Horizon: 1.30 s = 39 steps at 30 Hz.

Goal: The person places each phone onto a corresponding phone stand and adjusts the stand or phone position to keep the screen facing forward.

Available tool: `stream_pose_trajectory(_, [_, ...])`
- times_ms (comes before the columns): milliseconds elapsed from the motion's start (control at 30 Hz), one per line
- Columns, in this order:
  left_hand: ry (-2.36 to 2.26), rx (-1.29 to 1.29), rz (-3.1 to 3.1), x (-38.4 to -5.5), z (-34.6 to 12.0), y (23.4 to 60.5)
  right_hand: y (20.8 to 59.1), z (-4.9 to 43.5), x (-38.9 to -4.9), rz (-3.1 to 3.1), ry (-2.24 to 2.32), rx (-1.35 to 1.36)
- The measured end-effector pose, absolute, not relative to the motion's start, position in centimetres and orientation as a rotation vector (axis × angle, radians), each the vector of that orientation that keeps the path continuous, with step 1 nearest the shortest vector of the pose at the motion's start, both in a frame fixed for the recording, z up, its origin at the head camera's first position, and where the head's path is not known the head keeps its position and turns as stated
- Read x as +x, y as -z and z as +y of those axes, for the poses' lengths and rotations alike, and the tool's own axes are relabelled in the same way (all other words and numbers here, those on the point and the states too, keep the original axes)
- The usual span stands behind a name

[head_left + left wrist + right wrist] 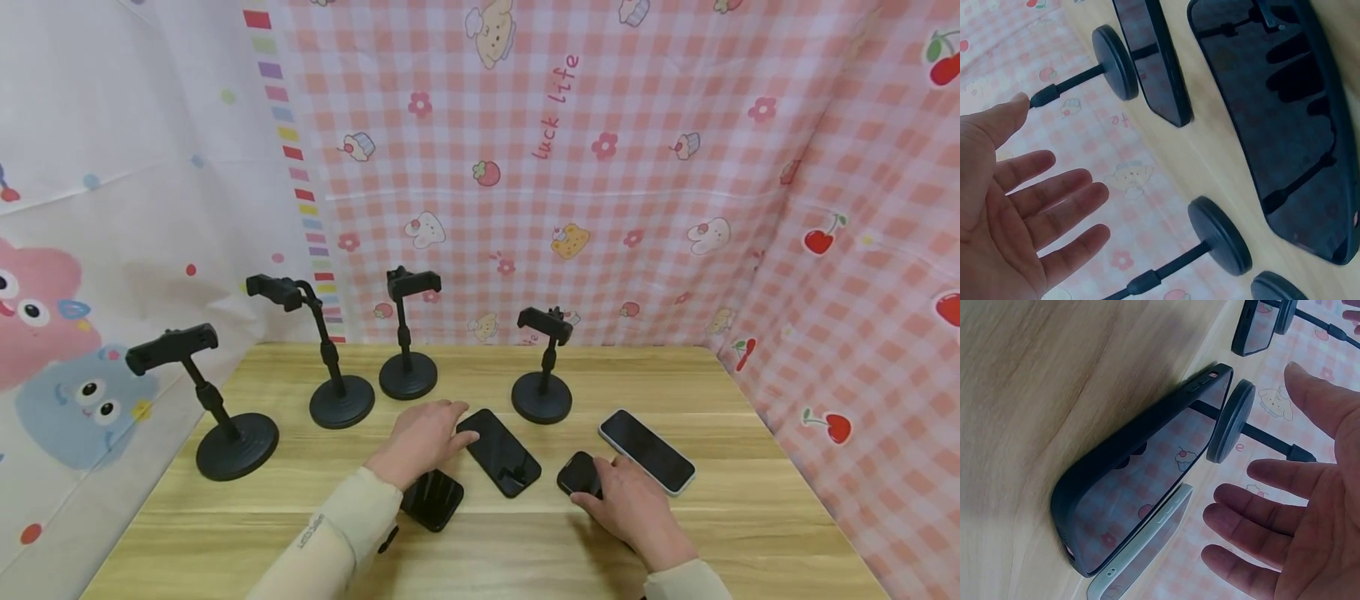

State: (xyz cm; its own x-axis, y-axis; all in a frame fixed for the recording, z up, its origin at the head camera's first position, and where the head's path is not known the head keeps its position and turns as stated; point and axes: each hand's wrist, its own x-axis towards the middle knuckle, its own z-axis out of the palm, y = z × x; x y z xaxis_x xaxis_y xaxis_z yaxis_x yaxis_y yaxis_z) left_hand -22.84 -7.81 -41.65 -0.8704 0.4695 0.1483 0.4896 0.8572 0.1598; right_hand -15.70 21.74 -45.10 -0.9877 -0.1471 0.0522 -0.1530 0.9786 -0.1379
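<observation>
My left hand (420, 442) hovers with spread fingers above a black phone (437, 502), covering part of it in the head view. Its thumb overlaps the edge of another black phone (504, 457), which lies diagonally on the table. The left wrist view shows this hand's fingers (1060, 212) relaxed around nothing. Over on the right, my right hand (637, 504) hangs above a third black-cased phone (1141, 456), hiding much of it from the head camera. Its fingers (1247, 515) are extended, apart from that phone. Just beyond lies a phone with a white edge (648, 450).
Black phone stands with round bases rise behind the phones: one at far left (238, 446), two toward the back (342, 402) (408, 377), another right of centre (542, 398). Printed cloth (555, 200) hangs behind the wooden table (510, 550).
</observation>
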Motion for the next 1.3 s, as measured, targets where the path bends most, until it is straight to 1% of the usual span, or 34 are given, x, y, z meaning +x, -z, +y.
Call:
stream_pose_trajectory(500, [0.251,-0.586,-2.931,-25.5,-10.3,39.6,45.1,21.4,-15.7,-3.067,-0.183,0.245])
stream_pose_trajectory(1100, [0.249,-0.406,-3.102,-28.3,-12.4,39.7,45.1,21.4,-15.8,-3.084,-0.188,0.248])
stream_pose_trajectory(1300, [0.318,-0.354,-3.145,-29.3,-13.1,39.4,45.1,21.5,-15.6,-3.085,-0.196,0.249])
